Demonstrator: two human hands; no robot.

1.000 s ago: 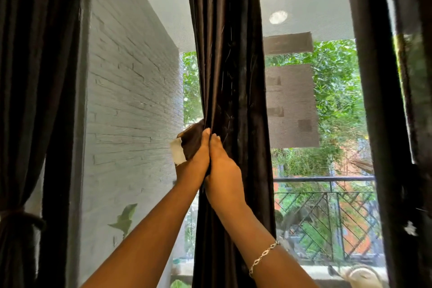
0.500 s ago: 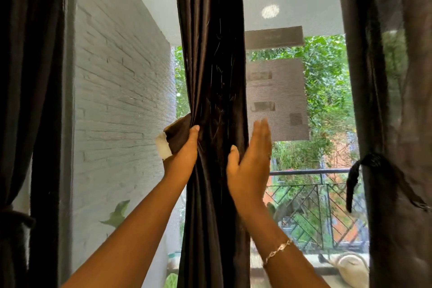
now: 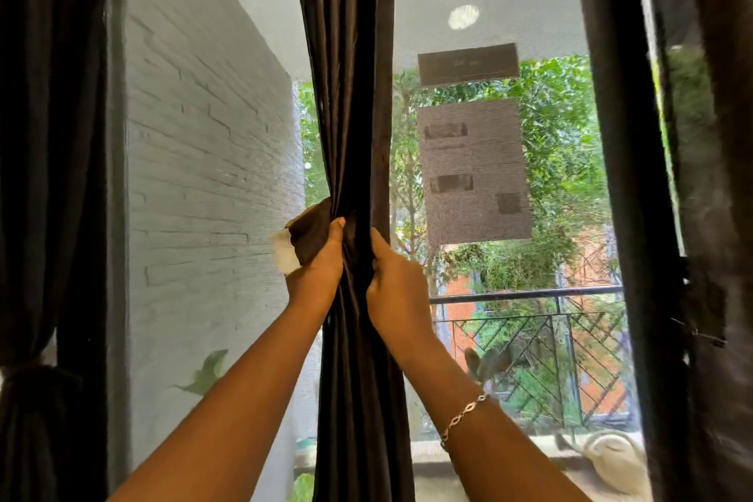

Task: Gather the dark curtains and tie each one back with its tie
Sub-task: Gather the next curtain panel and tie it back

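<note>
**Open gaps either side of the middle curtain**

The middle curtain (image 3: 350,94) hangs as a narrow column, with the left hand (image 3: 320,269) and right hand (image 3: 395,285) gripping its two sides. Free room lies between it and the left curtain (image 3: 40,175), and between it and the frame post (image 3: 623,134). Behind, the mesh screen (image 3: 489,12) blocks any reach outward.

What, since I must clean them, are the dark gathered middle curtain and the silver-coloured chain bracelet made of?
Dark gathered middle curtain: woven fabric, seemingly satin-like; soft sheen runs along its folds. Silver-coloured chain bracelet: apparently polished metal, its open links glinting; which metal is unclear.
</note>
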